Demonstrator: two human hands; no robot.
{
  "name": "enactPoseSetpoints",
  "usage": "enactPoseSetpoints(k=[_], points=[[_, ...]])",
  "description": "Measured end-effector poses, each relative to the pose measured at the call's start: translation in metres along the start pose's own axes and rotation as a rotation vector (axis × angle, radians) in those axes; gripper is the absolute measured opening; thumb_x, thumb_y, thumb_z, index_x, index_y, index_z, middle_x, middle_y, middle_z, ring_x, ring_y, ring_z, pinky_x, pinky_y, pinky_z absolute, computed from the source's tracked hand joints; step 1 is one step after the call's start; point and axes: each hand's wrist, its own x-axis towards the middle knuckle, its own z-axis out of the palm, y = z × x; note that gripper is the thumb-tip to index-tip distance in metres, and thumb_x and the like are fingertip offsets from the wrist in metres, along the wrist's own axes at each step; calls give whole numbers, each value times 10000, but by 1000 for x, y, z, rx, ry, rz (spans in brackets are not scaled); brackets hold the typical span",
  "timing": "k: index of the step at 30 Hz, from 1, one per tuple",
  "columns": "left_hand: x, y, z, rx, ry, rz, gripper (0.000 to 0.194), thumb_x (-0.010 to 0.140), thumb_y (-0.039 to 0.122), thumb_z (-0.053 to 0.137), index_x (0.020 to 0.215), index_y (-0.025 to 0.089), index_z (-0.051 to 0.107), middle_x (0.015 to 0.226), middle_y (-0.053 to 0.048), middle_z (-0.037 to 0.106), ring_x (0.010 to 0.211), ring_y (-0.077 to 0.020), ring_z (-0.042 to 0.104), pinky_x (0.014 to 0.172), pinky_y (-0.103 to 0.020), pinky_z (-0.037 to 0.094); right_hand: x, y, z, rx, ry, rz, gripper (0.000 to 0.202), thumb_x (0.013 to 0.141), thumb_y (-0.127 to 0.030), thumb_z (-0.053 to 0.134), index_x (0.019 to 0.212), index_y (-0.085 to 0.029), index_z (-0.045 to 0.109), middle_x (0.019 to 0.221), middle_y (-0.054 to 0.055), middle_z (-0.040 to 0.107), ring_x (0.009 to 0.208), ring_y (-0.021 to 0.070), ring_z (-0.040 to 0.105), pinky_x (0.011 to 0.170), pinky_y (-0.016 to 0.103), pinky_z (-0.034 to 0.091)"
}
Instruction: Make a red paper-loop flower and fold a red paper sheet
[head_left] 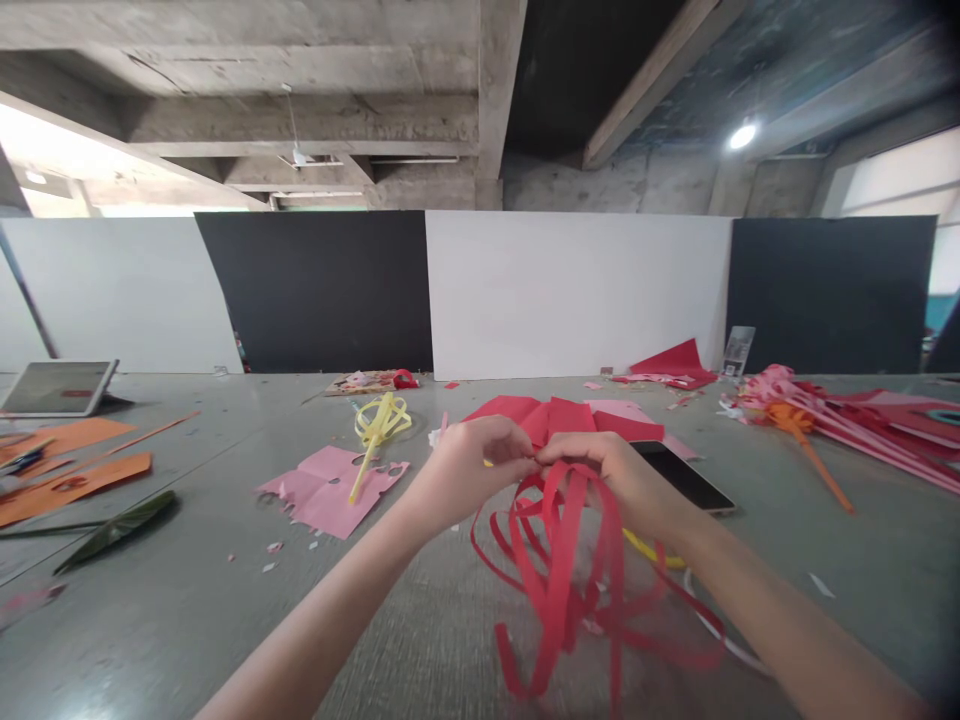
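A bunch of red paper strips (570, 540) hangs in loops and loose ends toward the front of the table. My right hand (600, 465) is closed on the upper end of the strips. My left hand (480, 460) meets it there, thumb and index finger pinched at the same gathered end. The exact point of contact between the fingertips is small and partly hidden. Behind both hands lie folded red paper sheets (547, 415). Under my right wrist shows part of a yellow curved thing (654, 550), mostly covered.
A phone (682, 478) lies beside my right hand. Left are a yellow paper flower (382, 425) on cut pink paper (330, 490), a green leaf (124, 530) and orange paper (82, 487). A tablet (60, 388) stands far left. Pink strips (855, 420) and an orange flower (795, 420) lie right.
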Motion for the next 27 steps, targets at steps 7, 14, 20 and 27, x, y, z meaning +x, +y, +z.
enactPoseSetpoints(k=[7,14,20,27], points=[[-2,7,1,200,119,121,90,757,145,561,682,169,605,687,14,565,615,-101,498,563,-221,385,3,5,2,44,32,-16,252,738,-93,500,923,-193,639,782,12,596,701,161,557,624,275,429],[-1,4,0,-126,-26,-103,105,773,189,558,709,148,630,624,13,579,569,-96,501,542,-216,377,1,4,5,142,59,19,104,787,-187,520,761,-184,620,694,-7,544,622,124,486,557,247,392],[1,-2,-3,-456,-77,-148,133,764,250,595,744,138,663,656,-12,612,619,-105,536,614,-224,412,0,-2,3,234,68,43,97,781,-195,536,710,-179,600,652,-24,518,581,102,457,539,235,371],[1,4,-3,-369,-48,-172,122,768,216,578,741,134,664,657,-9,613,617,-99,542,606,-214,415,2,4,5,226,108,44,82,769,-150,535,758,-186,609,677,-20,540,591,107,495,538,233,403]])
